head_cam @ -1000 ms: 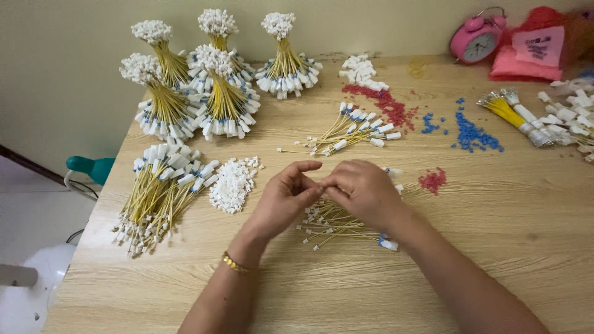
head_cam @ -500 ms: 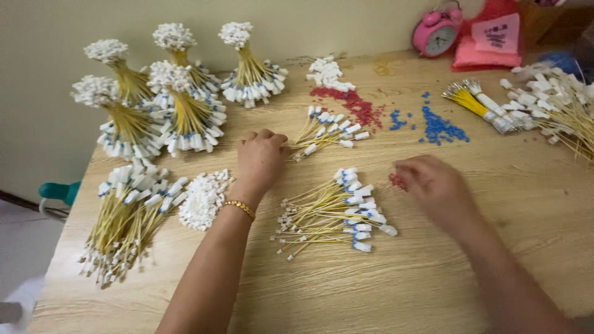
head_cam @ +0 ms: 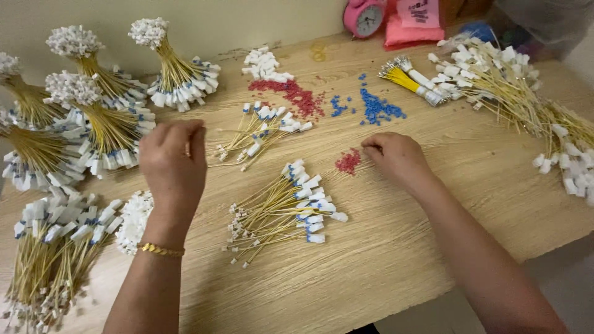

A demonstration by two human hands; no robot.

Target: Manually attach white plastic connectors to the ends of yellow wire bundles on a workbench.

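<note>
mid-tabletop, right hand (head_cam: 396, 158) pinches at tiny red beads (head_cam: 348, 162), light, skittish; left hand (head_cam: 172, 158) curled, grasp unclear.

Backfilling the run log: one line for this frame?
left hand: over loose yellow wires | right hand: fingertips at small red pile | wire pile: between hands

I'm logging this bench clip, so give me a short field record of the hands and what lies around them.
left hand: raised above the table, fingers curled, beside a loose fan of yellow wires
right hand: resting on the wooden table, fingertips at a small red pile
between hands: loose wire bunch
far side: blue pieces, pink clock
</note>
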